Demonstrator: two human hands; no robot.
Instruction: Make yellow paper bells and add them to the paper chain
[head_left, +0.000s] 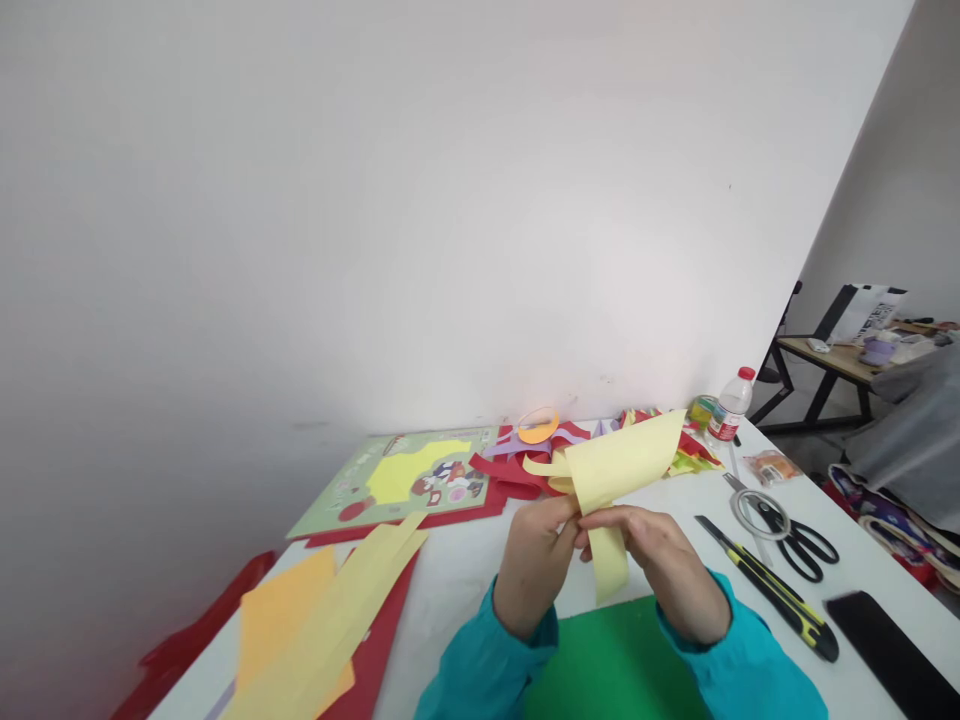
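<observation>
Pale yellow paper (619, 465), curled and partly cut into strips, is held up above the table between my two hands. My left hand (536, 555) pinches its lower edge, thumb and fingers pressed together. From the other side my right hand (660, 555) grips the same edge, its index finger stretched across toward the left thumb. One paper strip hangs down between the hands, and another sticks out to the left. Beneath my forearms lies a green cutting mat (615, 665). The paper hides part of the fingertips.
Left lie yellow paper strips (352, 610) over orange paper (281, 610). A green picture board (330, 505) and red strips (517, 475) are at the back. On the right are a utility knife (772, 590), scissors (799, 540), a tape roll (760, 514), a black object (892, 640) and a bottle (729, 410).
</observation>
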